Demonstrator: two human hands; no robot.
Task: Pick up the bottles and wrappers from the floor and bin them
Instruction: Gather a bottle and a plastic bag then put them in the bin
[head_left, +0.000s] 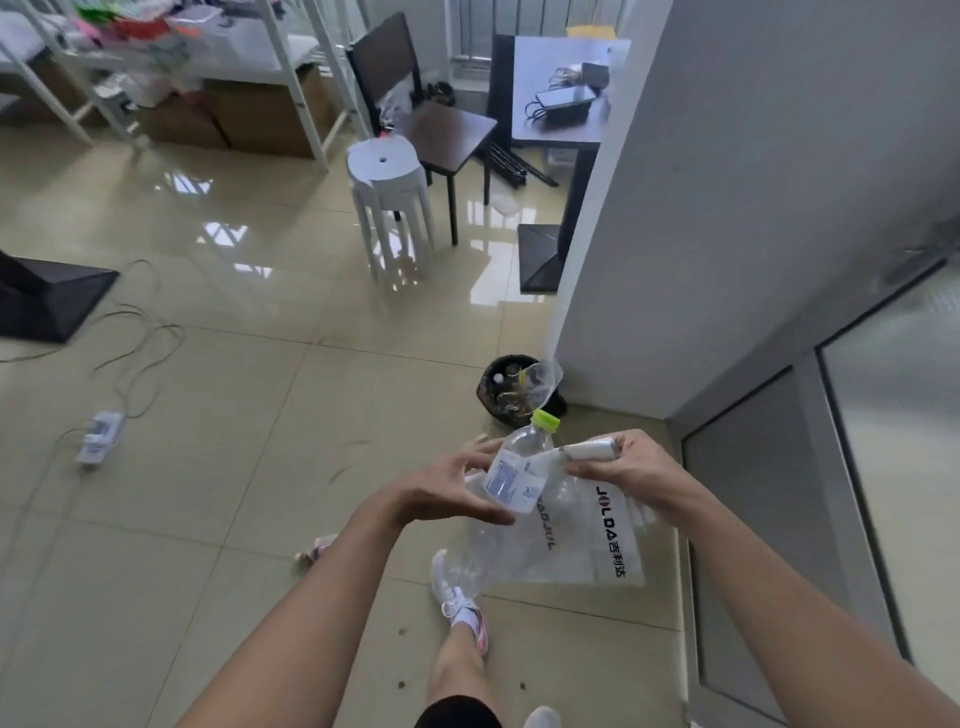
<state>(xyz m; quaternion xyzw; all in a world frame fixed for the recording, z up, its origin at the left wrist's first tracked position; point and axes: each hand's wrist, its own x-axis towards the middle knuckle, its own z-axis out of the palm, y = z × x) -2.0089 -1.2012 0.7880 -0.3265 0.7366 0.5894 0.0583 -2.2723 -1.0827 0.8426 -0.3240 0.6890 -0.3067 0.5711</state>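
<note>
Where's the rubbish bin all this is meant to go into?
In the head view the black bin sits on the floor right of centre, at the foot of the white wall, just beyond the bottle and wrapper the person holds.

1. bottle (519, 470): label txt too small to read; lower end partly behind left hand (447, 493) thumb.
2. white obj (589, 449) in right hand (631, 470): can't ID, partly under fingers.
3. bin (485, 395): contents blurred, far rim behind clear wrapper (545, 379).
4. black base (47, 301): cut by left edge.
</note>
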